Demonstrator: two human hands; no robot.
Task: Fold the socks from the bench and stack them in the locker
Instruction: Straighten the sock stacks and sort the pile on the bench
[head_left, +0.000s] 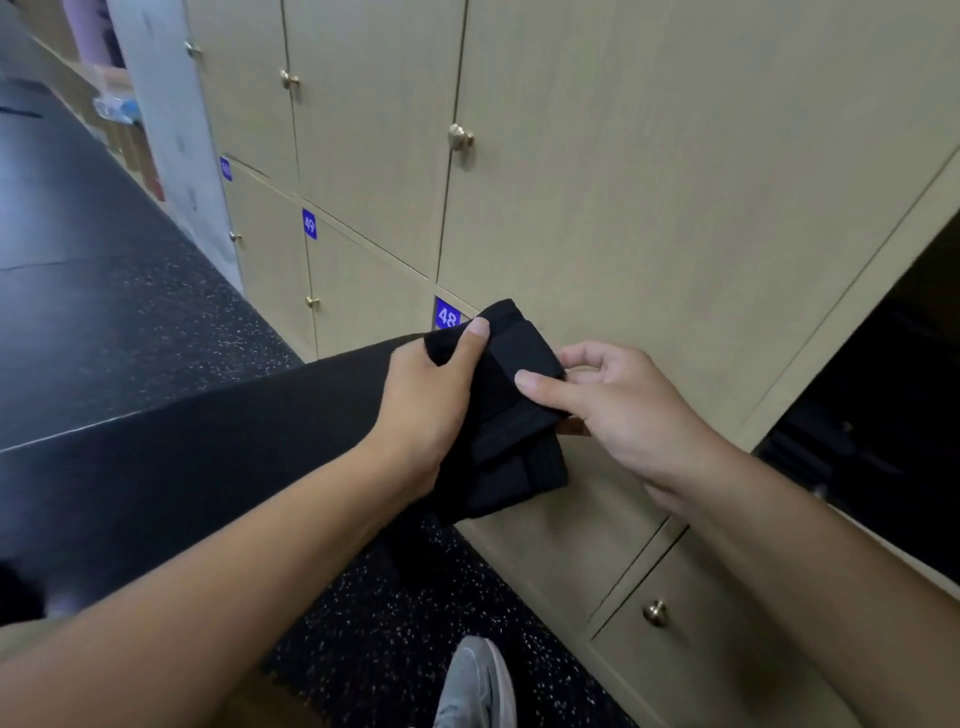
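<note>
Down low, a black desk (156, 457) is stretching away on the left side, and the floor (395, 634) under it is looking dark with tiny white specks. A wall of tan lockers (597, 156) with little gold knobs (460, 137) is filling the room ahead. Blue labels are showing white numbers: one is reading 48 (447, 314) and another is reading 49 (309, 224). One locker at the right (883, 389) is standing open and dark inside. Both hands are holding folded black socks (504, 410) up in the air in front of the lockers. The left hand (426, 400) is gripping one side with its thumb on top. The right hand (618, 405) is pinching the other edge. A grey shoe (475, 686) is showing at the bottom.
</note>
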